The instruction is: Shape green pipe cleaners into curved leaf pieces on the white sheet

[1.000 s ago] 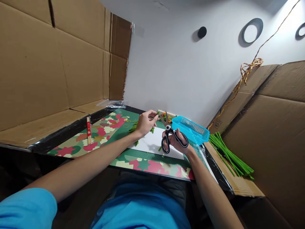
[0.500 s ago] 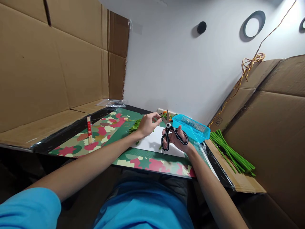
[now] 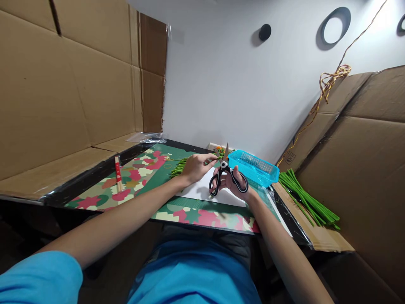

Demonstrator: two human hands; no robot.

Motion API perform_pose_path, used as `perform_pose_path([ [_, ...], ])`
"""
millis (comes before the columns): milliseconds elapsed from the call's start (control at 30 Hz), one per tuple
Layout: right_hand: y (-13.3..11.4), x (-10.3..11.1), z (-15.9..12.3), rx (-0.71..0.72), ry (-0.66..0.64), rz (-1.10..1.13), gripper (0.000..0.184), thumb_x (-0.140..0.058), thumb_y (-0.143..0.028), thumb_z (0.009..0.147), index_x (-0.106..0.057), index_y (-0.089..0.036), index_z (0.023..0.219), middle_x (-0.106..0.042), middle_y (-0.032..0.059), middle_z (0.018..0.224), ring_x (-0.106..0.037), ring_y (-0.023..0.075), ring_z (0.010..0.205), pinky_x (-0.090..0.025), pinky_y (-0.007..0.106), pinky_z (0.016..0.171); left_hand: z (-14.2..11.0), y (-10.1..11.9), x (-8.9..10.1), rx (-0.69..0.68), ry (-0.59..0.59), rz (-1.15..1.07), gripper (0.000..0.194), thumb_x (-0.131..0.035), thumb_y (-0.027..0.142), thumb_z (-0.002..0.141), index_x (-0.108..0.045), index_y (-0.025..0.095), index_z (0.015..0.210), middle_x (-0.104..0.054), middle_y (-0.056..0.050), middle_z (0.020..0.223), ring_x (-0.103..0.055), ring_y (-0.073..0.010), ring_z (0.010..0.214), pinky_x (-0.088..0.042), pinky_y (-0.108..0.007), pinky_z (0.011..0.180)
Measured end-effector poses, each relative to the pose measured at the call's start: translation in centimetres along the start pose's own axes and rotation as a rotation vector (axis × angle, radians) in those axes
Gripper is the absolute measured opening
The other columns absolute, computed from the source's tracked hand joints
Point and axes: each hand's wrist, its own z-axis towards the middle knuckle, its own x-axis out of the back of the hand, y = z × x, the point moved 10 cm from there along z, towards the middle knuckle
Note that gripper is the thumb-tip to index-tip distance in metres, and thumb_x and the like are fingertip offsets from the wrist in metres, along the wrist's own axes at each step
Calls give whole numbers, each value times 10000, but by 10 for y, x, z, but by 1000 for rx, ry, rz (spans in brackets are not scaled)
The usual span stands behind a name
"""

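Observation:
My right hand (image 3: 236, 185) has its fingers through the handles of black-and-white scissors (image 3: 224, 165), whose blades stand spread and point up and away. Between the thumb and fingertips of my left hand (image 3: 200, 165) is a thin green stem (image 3: 219, 157), its end at the scissor blades; whether it lies between them I cannot tell. A pile of green stems (image 3: 178, 168) lies left of my left hand, partly hidden by it. Beneath both hands is a white sheet (image 3: 198, 190) on a green mat.
A blue plastic basket (image 3: 253, 166) stands behind my right hand. Long green stems (image 3: 311, 200) lie on cardboard at right. Chopsticks in a red wrapper (image 3: 118, 173) rest at left. Small orange and green pieces (image 3: 219, 149) sit at the back. Cardboard walls (image 3: 72, 80) flank the table.
The scissors have tilted slightly to the right at their tips, and their handles have shifted a little left. My left hand has moved slightly right, still pinching the green stem.

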Motion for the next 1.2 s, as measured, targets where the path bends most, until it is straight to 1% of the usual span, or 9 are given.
perform_pose_path([
  [100,4,0,0,-22,-9,14,736,-433,-892,891,-585,-210,1121,-693,76,855,-717,258,822,-558,337,662,-1,1,1,-14,7,-9,227,-669,399,943,-832,268,1033,-835,-35,1004,-736,-198,737,-541,-307,703],
  [200,4,0,1,-28,12,28,705,-402,-862,929,-583,-210,1127,-690,79,855,-712,253,805,-544,328,639,-2,3,1,-35,-3,-23,231,-665,391,941,-839,275,1038,-834,-34,1041,-762,-218,831,-560,-319,767],
  [267,3,0,1,-22,39,23,687,-380,-843,949,-583,-213,1132,-686,81,862,-709,252,807,-533,326,634,-2,4,0,-40,-10,-17,227,-667,385,938,-843,278,1034,-836,-33,1027,-772,-227,850,-566,-327,785],
  [400,1,-1,3,-25,70,-36,659,-390,-836,944,-586,-236,1135,-672,66,851,-701,252,787,-525,333,627,-2,0,0,2,1,30,206,-698,384,916,-845,284,1019,-839,-31,978,-778,-239,823,-576,-334,777],
  [533,0,-4,6,7,56,-44,528,-474,-723,972,-579,-230,1126,-665,49,807,-686,237,753,-512,320,625,-1,0,3,0,21,39,178,-717,362,906,-848,290,1002,-838,-26,997,-791,-253,904,-582,-323,784],
  [667,-4,2,10,82,123,-104,362,-638,-510,923,-559,-206,1103,-657,13,786,-665,206,730,-514,308,680,0,-1,6,6,43,69,157,-721,342,906,-853,296,976,-835,-27,1030,-790,-282,969,-581,-336,789],
  [800,-10,5,11,139,197,-223,280,-645,-370,858,-569,-218,1081,-645,-4,817,-633,192,746,-504,316,733,0,0,10,17,61,74,170,-705,351,911,-850,300,983,-831,-22,1062,-785,-281,991,-582,-342,820],
  [1033,-22,5,7,206,278,-402,353,-591,-243,730,-585,-230,1083,-578,-25,817,-559,185,768,-452,298,723,0,8,12,-4,61,21,182,-681,343,911,-847,291,966,-826,-12,1096,-778,-256,1025,-587,-337,871],
  [1200,-23,6,5,206,307,-433,351,-572,-210,718,-573,-235,1068,-508,-43,787,-455,158,709,-382,270,671,0,8,13,-68,95,10,171,-683,325,919,-847,290,956,-830,-14,1075,-782,-251,1003,-583,-326,862],
])
